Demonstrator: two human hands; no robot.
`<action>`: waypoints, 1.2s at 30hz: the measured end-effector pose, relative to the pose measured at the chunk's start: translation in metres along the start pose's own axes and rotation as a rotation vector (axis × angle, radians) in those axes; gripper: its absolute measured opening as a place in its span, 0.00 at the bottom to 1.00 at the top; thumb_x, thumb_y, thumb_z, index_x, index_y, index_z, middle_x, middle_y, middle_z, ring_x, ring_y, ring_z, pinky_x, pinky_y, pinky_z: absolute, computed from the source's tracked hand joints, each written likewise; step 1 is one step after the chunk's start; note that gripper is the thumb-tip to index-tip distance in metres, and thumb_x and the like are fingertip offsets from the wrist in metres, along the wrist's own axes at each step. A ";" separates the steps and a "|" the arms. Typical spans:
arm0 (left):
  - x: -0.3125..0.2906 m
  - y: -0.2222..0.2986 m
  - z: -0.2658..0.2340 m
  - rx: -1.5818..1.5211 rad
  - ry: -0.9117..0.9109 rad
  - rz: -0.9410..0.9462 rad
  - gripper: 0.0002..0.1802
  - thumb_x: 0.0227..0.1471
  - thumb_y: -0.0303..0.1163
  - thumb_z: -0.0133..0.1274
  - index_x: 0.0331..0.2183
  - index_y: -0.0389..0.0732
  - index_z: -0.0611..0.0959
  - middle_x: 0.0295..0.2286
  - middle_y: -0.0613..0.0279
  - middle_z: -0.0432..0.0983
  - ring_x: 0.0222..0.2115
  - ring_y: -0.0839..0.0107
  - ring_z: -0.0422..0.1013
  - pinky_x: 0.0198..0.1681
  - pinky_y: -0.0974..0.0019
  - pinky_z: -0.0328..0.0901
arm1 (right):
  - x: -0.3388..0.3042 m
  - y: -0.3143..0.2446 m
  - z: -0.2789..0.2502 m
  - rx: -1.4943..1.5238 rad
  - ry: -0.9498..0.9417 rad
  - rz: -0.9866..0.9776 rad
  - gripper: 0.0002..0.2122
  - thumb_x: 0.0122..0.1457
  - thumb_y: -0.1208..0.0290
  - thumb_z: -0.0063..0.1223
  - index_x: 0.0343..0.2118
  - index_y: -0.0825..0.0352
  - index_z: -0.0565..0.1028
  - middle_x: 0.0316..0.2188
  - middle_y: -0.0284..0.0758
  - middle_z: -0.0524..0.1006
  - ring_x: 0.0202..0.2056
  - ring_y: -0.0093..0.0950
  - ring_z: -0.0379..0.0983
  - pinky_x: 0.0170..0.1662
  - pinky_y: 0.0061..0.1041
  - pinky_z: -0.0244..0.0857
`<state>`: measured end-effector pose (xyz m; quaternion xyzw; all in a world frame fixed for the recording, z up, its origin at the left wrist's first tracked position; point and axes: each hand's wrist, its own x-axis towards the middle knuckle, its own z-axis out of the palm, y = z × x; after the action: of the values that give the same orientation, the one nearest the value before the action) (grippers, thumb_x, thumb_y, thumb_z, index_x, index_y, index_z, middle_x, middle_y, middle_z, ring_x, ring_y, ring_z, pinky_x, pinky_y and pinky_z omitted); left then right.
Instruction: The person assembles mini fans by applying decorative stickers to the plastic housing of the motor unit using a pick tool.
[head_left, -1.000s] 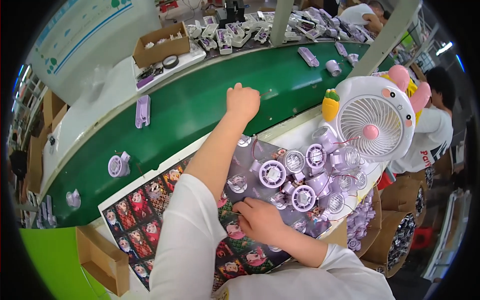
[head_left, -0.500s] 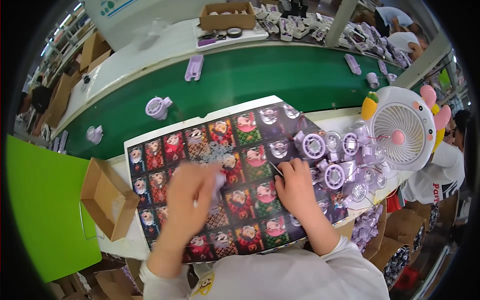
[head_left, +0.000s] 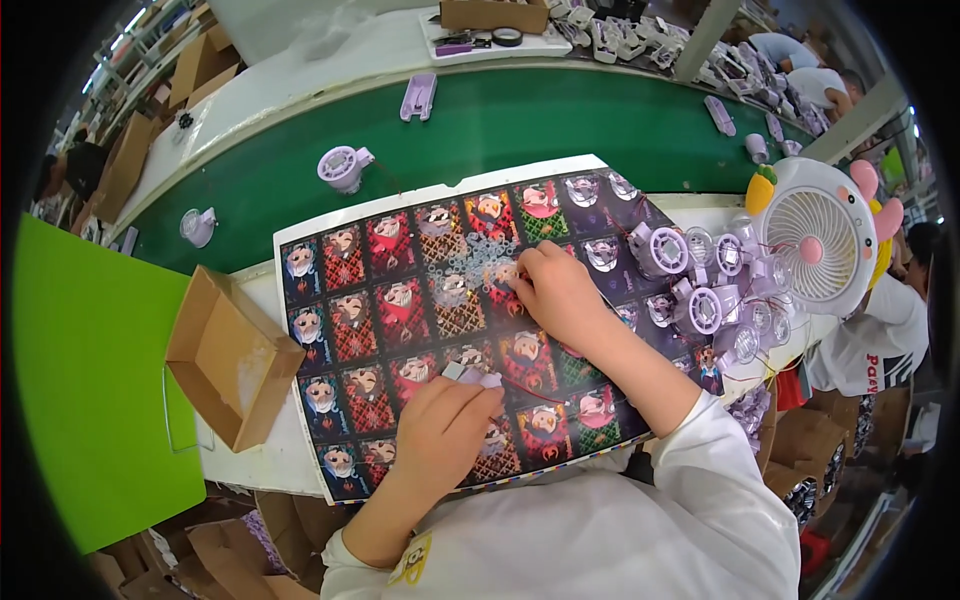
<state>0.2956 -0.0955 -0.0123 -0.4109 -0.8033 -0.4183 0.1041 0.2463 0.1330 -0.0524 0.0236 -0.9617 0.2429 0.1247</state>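
Note:
My left hand [head_left: 445, 430] is closed on a small lilac plastic part [head_left: 488, 379], mostly covered by the fingers. A thin red wire [head_left: 535, 391] trails from it to the right. My right hand [head_left: 562, 290] reaches farther up, its fingertips pinched at the edge of a scattered heap of tiny clear bluish pieces [head_left: 468, 262]. Whatever those fingertips hold is too small to make out. Both hands are over a dark sheet [head_left: 375, 350] printed with rows of cartoon figures.
Lilac round housings with wires [head_left: 704, 310] crowd the sheet's right side, before a white toy-like fan [head_left: 815, 235]. An open cardboard box [head_left: 235, 350] stands at left by a bright green panel [head_left: 100, 400]. Beyond runs a green conveyor belt [head_left: 520, 110] carrying a few lilac parts.
My right hand has moved up and left to the clear pieces. My left hand has dropped nearer to me, with the lilac part in it. The whole view has shifted.

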 end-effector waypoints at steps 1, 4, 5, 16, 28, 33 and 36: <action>0.000 -0.001 -0.003 -0.018 -0.048 0.037 0.18 0.37 0.21 0.62 0.36 0.36 0.81 0.32 0.59 0.77 0.30 0.59 0.73 0.32 0.62 0.70 | 0.001 0.001 0.004 -0.003 -0.003 -0.003 0.06 0.51 0.75 0.58 0.28 0.68 0.73 0.27 0.41 0.72 0.32 0.43 0.72 0.35 0.38 0.67; 0.007 0.000 -0.003 -0.201 -0.025 0.053 0.16 0.38 0.21 0.63 0.35 0.37 0.81 0.29 0.59 0.76 0.26 0.61 0.73 0.28 0.63 0.69 | 0.001 0.003 0.007 0.019 0.004 -0.010 0.05 0.51 0.76 0.59 0.27 0.68 0.73 0.26 0.41 0.72 0.30 0.41 0.72 0.34 0.37 0.67; 0.009 0.003 -0.003 -0.203 -0.024 0.051 0.16 0.38 0.21 0.63 0.35 0.37 0.81 0.29 0.59 0.76 0.26 0.61 0.73 0.28 0.63 0.69 | 0.001 0.005 0.005 0.080 -0.004 0.003 0.05 0.50 0.77 0.60 0.26 0.68 0.73 0.25 0.39 0.71 0.29 0.39 0.73 0.32 0.35 0.68; 0.033 0.007 0.014 -0.111 0.003 -0.007 0.12 0.43 0.23 0.61 0.34 0.36 0.80 0.25 0.58 0.75 0.25 0.61 0.72 0.26 0.60 0.67 | -0.052 -0.067 -0.103 0.674 -0.101 -0.024 0.08 0.46 0.84 0.61 0.29 0.67 0.74 0.26 0.33 0.73 0.25 0.26 0.72 0.27 0.25 0.66; 0.038 0.009 0.034 -0.043 -0.089 0.067 0.13 0.43 0.25 0.53 0.35 0.36 0.79 0.25 0.58 0.70 0.27 0.61 0.71 0.29 0.62 0.67 | -0.071 -0.072 -0.101 0.425 0.017 -0.072 0.11 0.47 0.84 0.60 0.35 0.70 0.75 0.29 0.39 0.75 0.29 0.37 0.74 0.31 0.32 0.69; 0.037 0.011 0.039 0.024 -0.088 0.091 0.13 0.42 0.26 0.54 0.35 0.36 0.78 0.23 0.60 0.69 0.26 0.63 0.70 0.29 0.63 0.66 | -0.074 -0.074 -0.102 0.324 0.007 -0.099 0.13 0.46 0.85 0.60 0.36 0.70 0.74 0.29 0.40 0.75 0.29 0.40 0.74 0.31 0.34 0.68; 0.040 0.013 0.042 0.043 -0.077 0.072 0.10 0.41 0.26 0.54 0.32 0.38 0.76 0.21 0.62 0.68 0.24 0.65 0.70 0.27 0.64 0.66 | -0.077 -0.075 -0.102 0.267 0.019 -0.081 0.13 0.46 0.85 0.59 0.36 0.69 0.73 0.29 0.41 0.75 0.29 0.41 0.73 0.30 0.35 0.68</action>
<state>0.2873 -0.0364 -0.0108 -0.4528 -0.8003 -0.3810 0.0967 0.3516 0.1135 0.0496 0.0764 -0.9179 0.3636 0.1393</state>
